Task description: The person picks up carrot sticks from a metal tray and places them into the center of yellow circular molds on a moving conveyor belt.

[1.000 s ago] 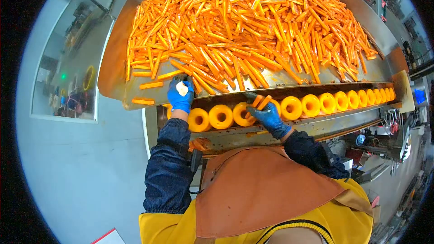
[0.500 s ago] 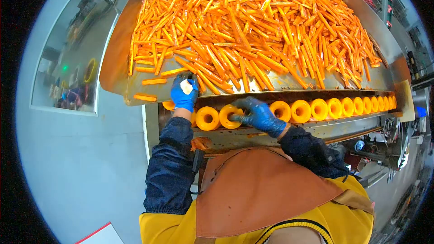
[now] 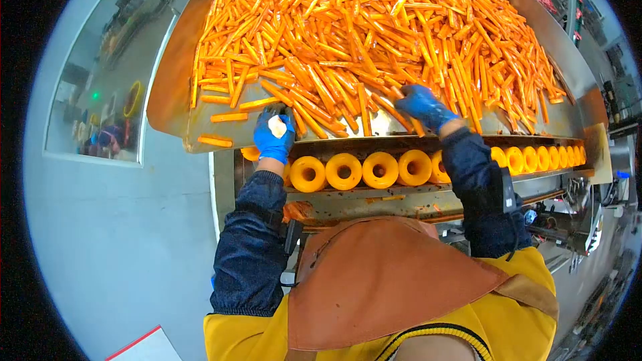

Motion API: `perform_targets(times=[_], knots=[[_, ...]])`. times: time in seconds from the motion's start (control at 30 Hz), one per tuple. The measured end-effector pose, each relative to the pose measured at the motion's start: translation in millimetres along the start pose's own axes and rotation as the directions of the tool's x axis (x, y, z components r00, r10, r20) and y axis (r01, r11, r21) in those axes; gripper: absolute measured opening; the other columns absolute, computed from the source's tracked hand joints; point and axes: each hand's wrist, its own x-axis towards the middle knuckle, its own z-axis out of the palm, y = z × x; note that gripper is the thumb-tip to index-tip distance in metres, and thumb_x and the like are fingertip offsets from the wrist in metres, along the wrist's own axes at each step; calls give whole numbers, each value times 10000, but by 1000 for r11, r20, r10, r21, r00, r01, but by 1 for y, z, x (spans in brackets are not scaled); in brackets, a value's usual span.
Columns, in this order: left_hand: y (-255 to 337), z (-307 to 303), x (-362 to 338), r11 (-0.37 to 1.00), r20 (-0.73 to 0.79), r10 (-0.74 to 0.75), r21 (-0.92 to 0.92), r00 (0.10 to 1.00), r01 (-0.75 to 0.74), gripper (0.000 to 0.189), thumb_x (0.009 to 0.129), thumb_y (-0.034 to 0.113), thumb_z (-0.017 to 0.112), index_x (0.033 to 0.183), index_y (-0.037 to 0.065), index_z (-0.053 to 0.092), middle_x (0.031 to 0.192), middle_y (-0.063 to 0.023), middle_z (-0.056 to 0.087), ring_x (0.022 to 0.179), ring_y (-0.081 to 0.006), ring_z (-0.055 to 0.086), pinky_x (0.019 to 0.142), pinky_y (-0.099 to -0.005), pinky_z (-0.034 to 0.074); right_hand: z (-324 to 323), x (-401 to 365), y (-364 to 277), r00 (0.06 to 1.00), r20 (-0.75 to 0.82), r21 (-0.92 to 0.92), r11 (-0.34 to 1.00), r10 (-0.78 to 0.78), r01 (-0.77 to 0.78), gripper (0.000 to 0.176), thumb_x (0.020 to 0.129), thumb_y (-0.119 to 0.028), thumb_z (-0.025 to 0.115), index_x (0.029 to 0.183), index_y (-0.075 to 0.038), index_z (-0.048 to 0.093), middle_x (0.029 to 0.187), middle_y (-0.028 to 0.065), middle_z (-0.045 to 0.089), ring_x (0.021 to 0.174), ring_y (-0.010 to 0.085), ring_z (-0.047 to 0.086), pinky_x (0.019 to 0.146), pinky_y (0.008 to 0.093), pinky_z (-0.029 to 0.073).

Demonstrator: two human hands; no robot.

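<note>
I begin with the right hand [image 3: 422, 105], in a blue glove. It lies on the near edge of the big pile of orange sticks [image 3: 374, 33], with its fingers bent down among them. It touches the sticks, but I cannot tell if it has closed on any of them, because the fingertips are hidden in the pile. The left hand [image 3: 273, 135], also gloved in blue and with a pale patch on its back, rests at the front lip of the steel tray [image 3: 175, 93], beside the last few sticks of the pile. Its fingers point into the tray and I cannot tell if they grip something or lie loose. The sticks fill almost the whole tray, heaped without order, and two single sticks [image 3: 215, 141] lie apart near the left corner. Just under the lip of the tray a row of yellow rings [image 3: 379, 169] stands side by side in a metal channel [image 3: 374, 202] and runs to the right; the right forearm crosses over this row. Both arms wear dark blue sleeves [image 3: 249, 254]. Nearest to the camera I see a brown apron [image 3: 388, 281] over yellow clothing. On the left wall there is a window [image 3: 107, 73].
</note>
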Motion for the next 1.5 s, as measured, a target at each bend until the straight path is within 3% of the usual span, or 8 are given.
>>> perform_targets(times=[0.2,0.33,0.43,0.63,0.97,1.07,1.17,1.5], knots=[[-3,6,0,1000,-31,7,-7,999,-7,223,840,251,559,880,90,708,919,-141,687,884,-341,629,816,-424,502,29,-11,21,863,-429,-14,958,-266,288,342,763,-272,673,1002,-28,654,903,235,660,868,389,643,767,449,503],[-4,5,1,999,-31,30,-17,999,-30,207,831,242,565,869,94,705,903,-150,680,870,-346,628,797,-430,503,54,3,6,913,-251,-294,924,-322,245,384,738,-273,692,1011,-7,650,924,219,670,887,411,636,750,453,512],[-3,3,1,999,-29,37,-18,999,-38,198,823,240,568,852,96,700,886,-153,675,854,-352,625,783,-436,503,9,-14,-13,996,-48,-38,996,82,-83,430,720,-310,712,1036,-24,656,910,214,674,875,373,653,731,436,518],[-6,6,1,999,-11,29,17,1000,-29,198,821,247,569,827,93,693,860,-151,673,835,-355,620,774,-438,501,59,-90,3,976,-166,854,475,-141,214,213,872,-157,684,1035,-22,657,956,11,670,883,109,598,846,283,481],[-2,4,1,1000,-20,24,-8,1000,-24,214,830,260,573,857,92,703,876,-146,677,849,-351,621,789,-434,501,123,-90,-14,961,-273,659,718,-50,224,232,843,-160,704,1041,-42,671,920,105,693,823,208,651,781,331,520],[-6,5,0,999,-26,42,-11,999,-42,200,813,226,558,844,76,687,871,-168,664,845,-376,614,769,-447,495,147,-76,-24,758,-441,190,775,-481,602,316,812,-287,724,1032,-64,683,971,137,683,885,312,654,795,382,521],[2,-1,1,999,6,-2,41,1000,2,205,810,234,561,842,80,693,871,-163,670,838,-366,620,775,-446,500,120,-70,-32,833,-122,197,809,-540,553,366,816,-318,704,1080,-67,660,1020,164,664,909,361,642,796,405,520],[5,0,1,1000,-50,-17,-21,999,16,212,838,263,571,823,94,698,860,-149,680,833,-357,628,772,-444,505,48,13,-33,918,-335,4,973,-214,229,347,784,-340,652,889,-9,650,849,266,652,839,417,645,721,470,514]])
